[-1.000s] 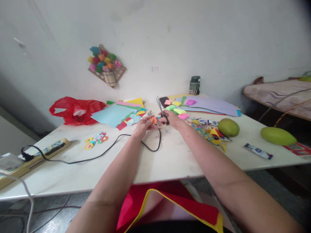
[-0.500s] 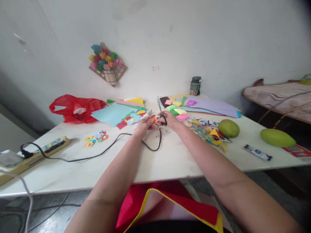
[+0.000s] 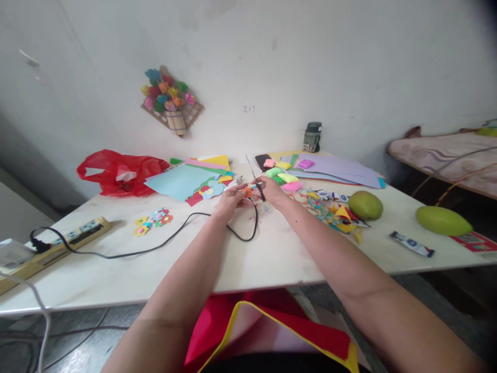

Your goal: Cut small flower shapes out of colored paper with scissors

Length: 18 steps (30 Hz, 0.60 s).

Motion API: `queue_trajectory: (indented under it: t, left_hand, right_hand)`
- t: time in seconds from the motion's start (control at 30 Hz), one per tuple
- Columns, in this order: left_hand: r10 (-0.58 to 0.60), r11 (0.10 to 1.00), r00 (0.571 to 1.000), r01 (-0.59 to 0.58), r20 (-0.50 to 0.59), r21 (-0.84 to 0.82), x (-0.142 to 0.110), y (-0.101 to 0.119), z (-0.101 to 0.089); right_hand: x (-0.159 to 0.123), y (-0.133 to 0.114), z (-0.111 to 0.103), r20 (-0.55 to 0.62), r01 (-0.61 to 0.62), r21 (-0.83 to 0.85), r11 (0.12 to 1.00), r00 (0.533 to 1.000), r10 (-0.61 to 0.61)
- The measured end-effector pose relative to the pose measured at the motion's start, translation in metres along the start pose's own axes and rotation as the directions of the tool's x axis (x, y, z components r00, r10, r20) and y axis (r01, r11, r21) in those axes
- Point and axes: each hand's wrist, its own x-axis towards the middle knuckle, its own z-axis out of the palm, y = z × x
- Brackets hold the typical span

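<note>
I'd best steady the 1 orange piece point(image 3: 247, 192) pinched in my left hand point(image 3: 232, 200), fingers nearly closed, beyond the cable point(image 3: 245, 240), turning it rather than the 1 pair of scissors point(image 3: 254, 168) gripped in my right hand's point(image 3: 272, 190) curled fingers, with 2 green fruits point(image 3: 365, 205) and 1 bottle point(image 3: 312, 137) right of the cable.

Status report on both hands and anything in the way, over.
Left hand pinching orange piece. Right hand holding scissors. Black cable looped close by, near side.
</note>
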Motion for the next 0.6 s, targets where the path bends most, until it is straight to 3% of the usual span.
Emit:
queue_trajectory:
  t: [0.33, 0.6]
  left_hand:
    - [-0.003, 1.000, 0.990, 0.004, -0.144, 0.007, -0.001, 0.007, -0.005]
    - [0.014, 0.988, 1.000, -0.012, -0.012, 0.152, -0.001, 0.003, -0.005]
  right_hand:
    - [0.008, 0.006, -0.010, -0.017, 0.041, -0.003, 0.999, 0.999, -0.041]
    - [0.004, 0.004, -0.008, 0.002, 0.033, -0.023, 0.999, 0.999, -0.033]
